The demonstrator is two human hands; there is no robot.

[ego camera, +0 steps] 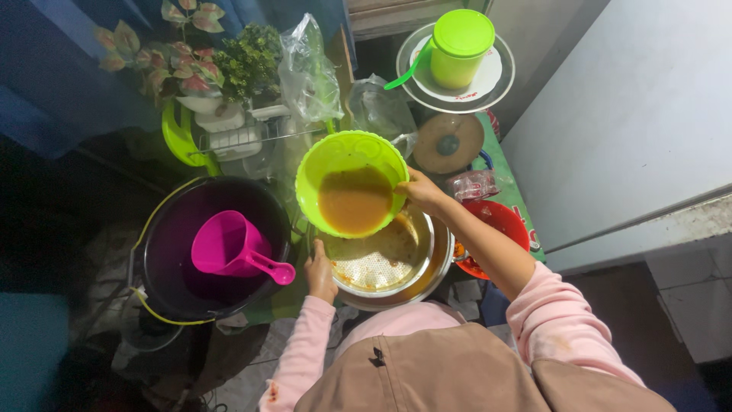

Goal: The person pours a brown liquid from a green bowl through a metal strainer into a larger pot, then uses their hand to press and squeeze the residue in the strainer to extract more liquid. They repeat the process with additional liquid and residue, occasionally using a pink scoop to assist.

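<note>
Green bowl: is being held tilted above the metal strainer, with orange-brown liquid pooling in its lower side.
Right hand: is gripping the green bowl's right rim, fingers curled closed over the edge.
Left hand: is resting on the left rim of the steel basin; its fingers are bending over the edge, though how tightly they are closing cannot be told.
Metal strainer: is sitting inside the steel basin, directly under the bowl, with orange residue lying on its mesh.
Black bucket: is standing just left of the basin, with a pink scoop lying inside it.
Red bowl: is sitting just right of the basin, partly hidden behind the right forearm.
Green lidded jug: is standing on stacked plates well behind the bowl.
</note>
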